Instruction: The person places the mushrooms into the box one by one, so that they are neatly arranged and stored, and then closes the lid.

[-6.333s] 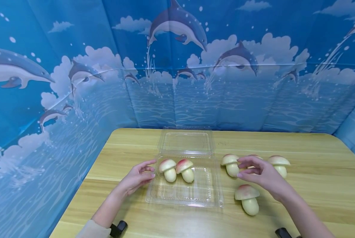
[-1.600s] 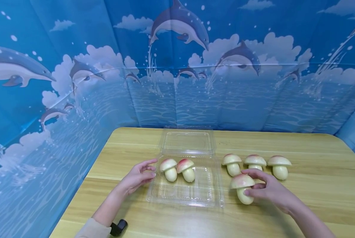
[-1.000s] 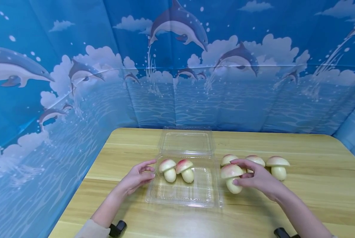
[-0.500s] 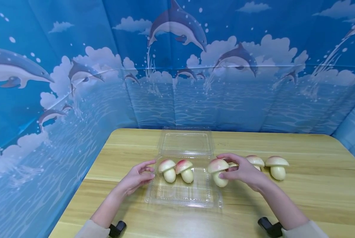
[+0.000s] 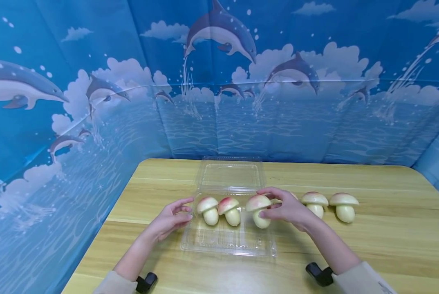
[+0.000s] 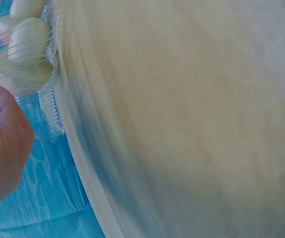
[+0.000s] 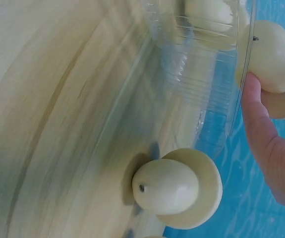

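Note:
My right hand [image 5: 287, 209] pinches a cream mushroom [image 5: 261, 219] with a pink-tinged cap by its side, over the right part of the clear plastic container [image 5: 227, 247]. In the right wrist view that mushroom [image 7: 273, 57] shows its stem end above the container's rim. Two similar mushrooms, a left one [image 5: 210, 216] and a redder one [image 5: 232, 216], lie side by side inside, caps away from me. My left hand [image 5: 171, 218] stays by the container's left wall, thumb and fingers parted, fingertips right at the rim. In the left wrist view, the left hand [image 6: 6, 144] appears beside the container.
The container's open lid [image 5: 230, 175] lies flat behind it. To the right, two mushrooms, a nearer [image 5: 315, 204] and a farther one [image 5: 344, 210], rest on the wooden table [image 5: 396, 228]; another is mostly hidden behind my right hand. A blue dolphin curtain [image 5: 219, 114] hangs behind the table.
My right hand took hold of the front mushroom on the table and carried it left, from beside the container to over its right part. My left hand has stayed in place.

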The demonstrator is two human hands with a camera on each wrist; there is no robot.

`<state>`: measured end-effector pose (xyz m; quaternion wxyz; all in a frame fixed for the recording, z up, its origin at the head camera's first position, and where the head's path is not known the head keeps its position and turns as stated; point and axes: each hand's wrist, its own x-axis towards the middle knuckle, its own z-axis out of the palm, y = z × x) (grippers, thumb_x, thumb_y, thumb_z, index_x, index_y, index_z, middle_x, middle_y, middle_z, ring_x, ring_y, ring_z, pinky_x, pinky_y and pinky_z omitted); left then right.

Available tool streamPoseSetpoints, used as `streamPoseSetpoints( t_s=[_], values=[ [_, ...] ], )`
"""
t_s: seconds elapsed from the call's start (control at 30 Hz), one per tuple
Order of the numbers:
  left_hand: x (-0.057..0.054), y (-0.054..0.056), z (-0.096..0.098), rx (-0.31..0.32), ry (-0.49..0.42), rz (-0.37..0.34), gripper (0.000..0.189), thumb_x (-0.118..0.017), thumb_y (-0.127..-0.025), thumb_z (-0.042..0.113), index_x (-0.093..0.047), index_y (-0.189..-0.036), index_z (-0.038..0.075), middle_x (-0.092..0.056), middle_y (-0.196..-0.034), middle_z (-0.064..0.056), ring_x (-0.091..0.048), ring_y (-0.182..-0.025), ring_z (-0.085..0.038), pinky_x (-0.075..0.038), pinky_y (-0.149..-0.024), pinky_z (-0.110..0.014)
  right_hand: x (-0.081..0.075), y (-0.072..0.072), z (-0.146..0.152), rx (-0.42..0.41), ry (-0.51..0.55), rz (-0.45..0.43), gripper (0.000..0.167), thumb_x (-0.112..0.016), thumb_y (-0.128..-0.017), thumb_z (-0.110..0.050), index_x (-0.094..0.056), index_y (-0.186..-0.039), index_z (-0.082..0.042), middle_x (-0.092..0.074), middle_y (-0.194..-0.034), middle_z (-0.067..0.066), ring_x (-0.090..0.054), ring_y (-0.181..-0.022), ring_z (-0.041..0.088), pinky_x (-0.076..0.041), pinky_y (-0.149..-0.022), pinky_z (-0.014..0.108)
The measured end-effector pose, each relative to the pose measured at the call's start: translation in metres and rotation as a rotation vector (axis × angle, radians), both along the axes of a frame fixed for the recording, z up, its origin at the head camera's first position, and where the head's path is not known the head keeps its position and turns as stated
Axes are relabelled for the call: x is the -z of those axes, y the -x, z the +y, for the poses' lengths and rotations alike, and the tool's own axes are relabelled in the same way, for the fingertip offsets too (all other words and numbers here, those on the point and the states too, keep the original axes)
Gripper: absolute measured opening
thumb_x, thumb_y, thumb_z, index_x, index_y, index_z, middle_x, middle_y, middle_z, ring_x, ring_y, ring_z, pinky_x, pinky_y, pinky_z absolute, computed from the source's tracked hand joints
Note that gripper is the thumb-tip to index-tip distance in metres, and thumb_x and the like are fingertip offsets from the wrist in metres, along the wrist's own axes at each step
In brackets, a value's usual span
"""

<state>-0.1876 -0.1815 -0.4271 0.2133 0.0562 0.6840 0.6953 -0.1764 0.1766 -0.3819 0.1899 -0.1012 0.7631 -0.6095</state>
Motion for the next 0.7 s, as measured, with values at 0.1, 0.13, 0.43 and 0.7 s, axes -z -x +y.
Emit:
streamPoseSetpoints(
  t_s=[0.1, 0.13, 0.43, 0.7],
  values=[
    [0.000, 0.000, 0.000, 0.002, 0.000, -0.002, 0.062, -0.059, -0.086, -0.003, -0.031, -0.142, -0.003, -0.049, -0.101, -0.007, -0.054, -0.075, -0.008, -0.048, -0.068, -0.018, 0.000, 0.002, -0.003, 0.006, -0.008, -0.005, 0.067, -0.075, -0.077, -0.012, -0.043, -0.135, -0.002, -0.036, -0.128, 0.023, -0.057, -0.092, 0.026, -0.052, -0.076, 0.038],
    [-0.001, 0.000, 0.000, 0.003, 0.001, -0.002, 0.062, -0.059, -0.086, -0.003, -0.031, -0.142, -0.003, -0.049, -0.101, -0.007, -0.054, -0.075, -0.008, -0.048, -0.068, -0.018, 0.000, 0.002, -0.004, 0.005, -0.007, -0.007, 0.067, -0.075, -0.077, -0.012, -0.043, -0.135, -0.003, -0.036, -0.128, 0.023, -0.058, -0.092, 0.026, -0.052, -0.076, 0.039],
    [-0.002, -0.001, 0.001, 0.002, 0.006, -0.001, 0.062, -0.059, -0.086, -0.002, -0.032, -0.142, -0.002, -0.049, -0.101, -0.007, -0.054, -0.075, -0.008, -0.048, -0.067, -0.018, -0.001, 0.004, -0.015, -0.014, -0.018, 0.026, 0.064, -0.076, -0.076, -0.008, -0.044, -0.132, 0.000, -0.034, -0.126, 0.026, -0.057, -0.077, 0.023, -0.052, -0.071, 0.043],
    [-0.001, -0.001, 0.000, 0.004, 0.000, 0.000, 0.062, -0.059, -0.085, -0.003, -0.031, -0.142, -0.003, -0.049, -0.101, -0.007, -0.054, -0.074, -0.007, -0.048, -0.067, -0.018, 0.003, 0.004, -0.027, -0.017, -0.091, 0.112, 0.062, -0.077, -0.073, -0.006, -0.049, -0.128, 0.000, -0.040, -0.121, 0.027, -0.057, -0.075, 0.023, -0.051, -0.065, 0.041]
  ],
)
